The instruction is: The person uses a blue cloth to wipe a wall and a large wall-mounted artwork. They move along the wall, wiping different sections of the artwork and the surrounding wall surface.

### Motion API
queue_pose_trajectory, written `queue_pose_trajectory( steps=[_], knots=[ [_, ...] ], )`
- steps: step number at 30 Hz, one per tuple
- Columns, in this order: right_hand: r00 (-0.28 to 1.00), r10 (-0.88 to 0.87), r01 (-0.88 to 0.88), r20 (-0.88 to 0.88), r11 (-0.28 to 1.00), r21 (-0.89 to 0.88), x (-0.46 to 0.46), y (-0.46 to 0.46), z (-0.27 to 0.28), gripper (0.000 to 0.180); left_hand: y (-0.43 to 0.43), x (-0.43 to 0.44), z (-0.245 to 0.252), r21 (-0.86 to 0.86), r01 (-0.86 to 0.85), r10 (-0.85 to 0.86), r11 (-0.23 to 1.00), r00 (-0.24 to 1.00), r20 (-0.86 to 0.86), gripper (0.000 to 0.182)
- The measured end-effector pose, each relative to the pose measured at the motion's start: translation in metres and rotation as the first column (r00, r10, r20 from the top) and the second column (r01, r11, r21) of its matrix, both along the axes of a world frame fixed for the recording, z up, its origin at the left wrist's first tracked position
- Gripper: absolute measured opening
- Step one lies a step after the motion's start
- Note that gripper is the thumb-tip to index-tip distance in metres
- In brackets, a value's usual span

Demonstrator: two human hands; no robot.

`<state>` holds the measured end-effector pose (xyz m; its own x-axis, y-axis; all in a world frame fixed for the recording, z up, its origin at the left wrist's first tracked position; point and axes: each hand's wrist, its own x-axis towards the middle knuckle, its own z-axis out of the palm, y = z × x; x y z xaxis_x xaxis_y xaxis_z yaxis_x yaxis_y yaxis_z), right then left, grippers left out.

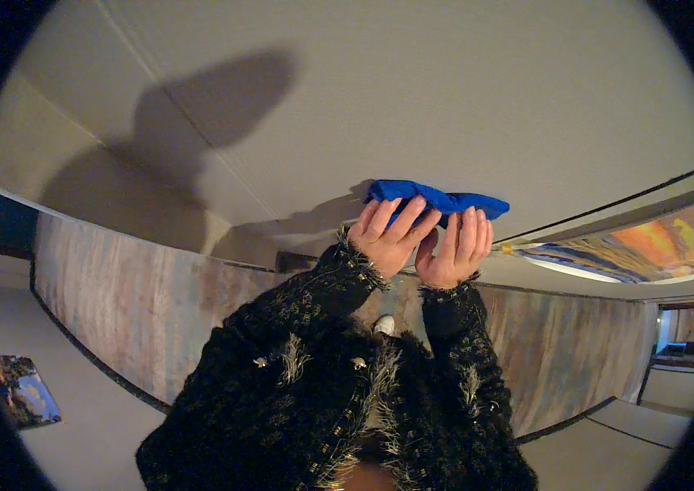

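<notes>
A folded blue cloth [439, 199] lies against the pale wall [445, 92] in front of me. My left hand [386, 236] presses on the left part of the cloth with its fingers spread a little. Beside it my right hand [456, 248] rests on the cloth's right part, fingers close together. The two hands are near each other, both pointing up the wall. Parts of the cloth under the fingers and palms are hidden.
A colourful picture [641, 245] hangs on the wall to the right. Another picture [25, 391] is on the opposite wall at lower left. The streaked floor [132, 294] runs along below, with a white shoe [385, 324] on it. Shadows fall on the wall at upper left.
</notes>
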<state>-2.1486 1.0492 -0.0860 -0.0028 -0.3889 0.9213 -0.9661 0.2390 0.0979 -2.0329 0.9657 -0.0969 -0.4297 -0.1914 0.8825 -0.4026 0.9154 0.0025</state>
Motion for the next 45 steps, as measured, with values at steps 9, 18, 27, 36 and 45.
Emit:
queue_pose_trajectory(
  steps=[9,18,27,36,45],
  knots=[
    [0.992,0.125,-0.108,-0.029,0.938,0.329,-0.035,0.048,-0.106,0.035,0.028,-0.004,-0.103,0.026,0.010,-0.017,1.000,0.958,0.286,0.040],
    [0.986,0.166,-0.170,0.035,0.968,0.186,-0.059,0.053,-0.026,0.050,0.056,-0.044,-0.033,0.085,-0.049,0.042,0.995,0.995,0.085,0.045],
    [0.991,0.101,-0.091,-0.087,0.989,0.115,-0.084,0.057,-0.013,0.027,0.062,-0.074,-0.035,0.069,-0.090,0.093,0.994,0.995,-0.030,0.038],
    [0.949,0.297,-0.180,-0.104,0.784,0.594,-0.091,0.081,-0.132,0.036,0.094,-0.060,-0.191,0.361,-0.103,0.057,0.927,0.989,0.136,0.036],
    [0.960,0.278,-0.266,-0.010,0.927,0.266,-0.068,0.044,-0.035,0.040,0.068,-0.073,-0.071,0.359,-0.190,0.263,0.914,0.950,-0.167,0.041]
  ],
)
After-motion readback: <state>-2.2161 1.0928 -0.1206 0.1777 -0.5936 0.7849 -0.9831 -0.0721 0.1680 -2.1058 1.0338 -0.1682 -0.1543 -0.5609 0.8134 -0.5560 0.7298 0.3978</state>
